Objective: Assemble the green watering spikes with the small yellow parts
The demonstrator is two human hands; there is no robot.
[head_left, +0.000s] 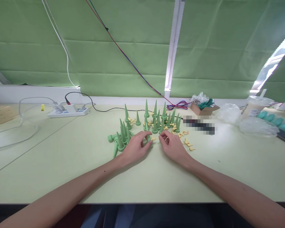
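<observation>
My left hand [136, 146] is closed around a green plastic spike [148, 137], held just above or on the table. A small yellow plastic piece [153, 138] sits at that spike's right side, pointing toward my other hand. My right hand [175, 147] is closed in a pinch close to the piece's thin end; what its fingertips hold, if anything, is too small to make out. Behind both hands stand several upright green spikes [155, 126] with yellow pieces among them. More green spikes [120, 144], some lying down, are beside my left wrist. Loose yellow pieces [187, 142] lie beyond my right hand.
At the left are a white power strip [68, 111] with cables and a cardboard box [2, 114]. Back right, a small open carton [201, 110] stands near coiled wires [178, 105]. A drink cup [254, 106], plastic bags [258, 127] and teal objects [277, 122] are farther right.
</observation>
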